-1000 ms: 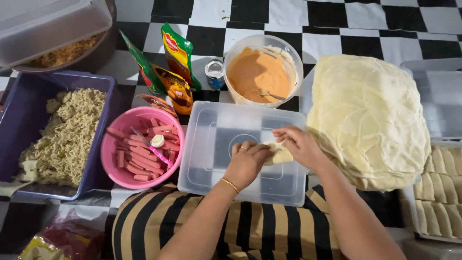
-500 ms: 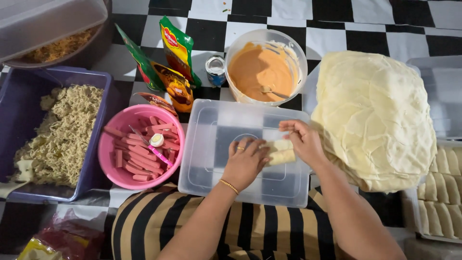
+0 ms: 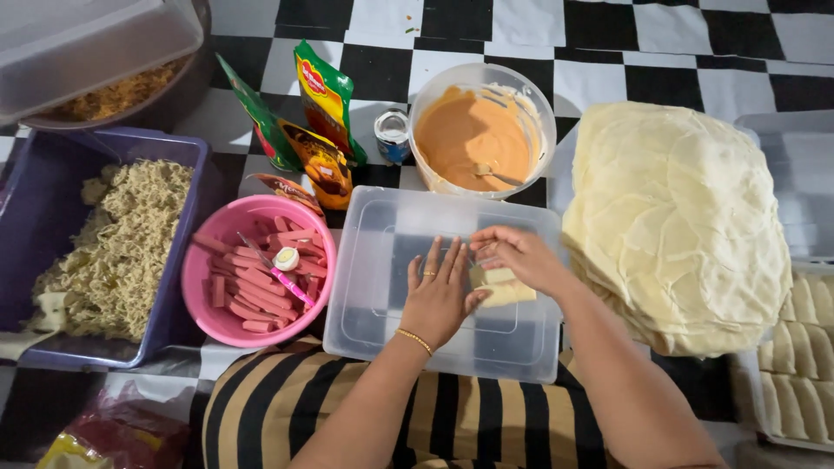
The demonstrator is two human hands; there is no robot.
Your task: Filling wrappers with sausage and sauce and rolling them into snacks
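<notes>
A black-and-white checkered floor [image 3: 608,26] carries everything. Both hands work on an upturned clear plastic lid [image 3: 382,287]: the left hand [image 3: 439,295] lies flat and open, the right hand [image 3: 512,256] pinches a pale folded wrapper [image 3: 504,291] between them. A stack of wrappers [image 3: 678,217] lies right.

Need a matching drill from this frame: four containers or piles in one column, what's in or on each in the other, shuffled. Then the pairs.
Things:
1. pink bowl
2. purple tub
3. round clear tub
4. upturned clear lid

Contents:
A. orange sauce with a spoon
B. sausage strips
C. both hands folding a pale wrapper
D. cooked noodles

Pairs: 1-B, 2-D, 3-A, 4-C
</notes>
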